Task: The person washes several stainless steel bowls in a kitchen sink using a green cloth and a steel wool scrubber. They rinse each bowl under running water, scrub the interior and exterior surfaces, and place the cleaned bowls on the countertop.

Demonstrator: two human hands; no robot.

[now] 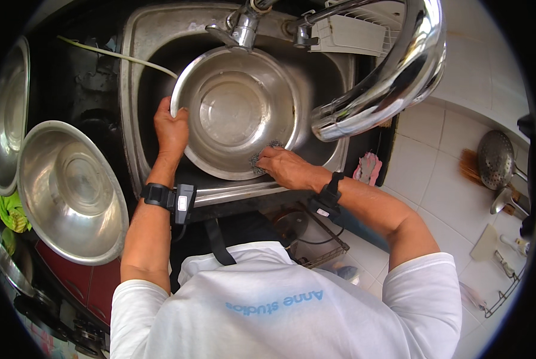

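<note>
A wide stainless steel basin [232,107] rests over the metal sink [131,112], below the tap valve. My left hand [173,130] grips the basin's left rim, with the thumb at its inner edge. In my right hand [283,167] is a steel wool scourer [256,162], pressed against the inner wall near the lower right rim. My fingers partly cover the scourer. To the right of the basin hangs the end of a large chrome spout [376,98].
Another steel basin [77,188] leans at the left, beside a steel tray [7,116]. A thin pale hose [120,56] crosses the sink's left edge. A pink and grey cloth [367,168] lies at the right. Beyond it, a skimmer [495,159] hangs by the tiled wall.
</note>
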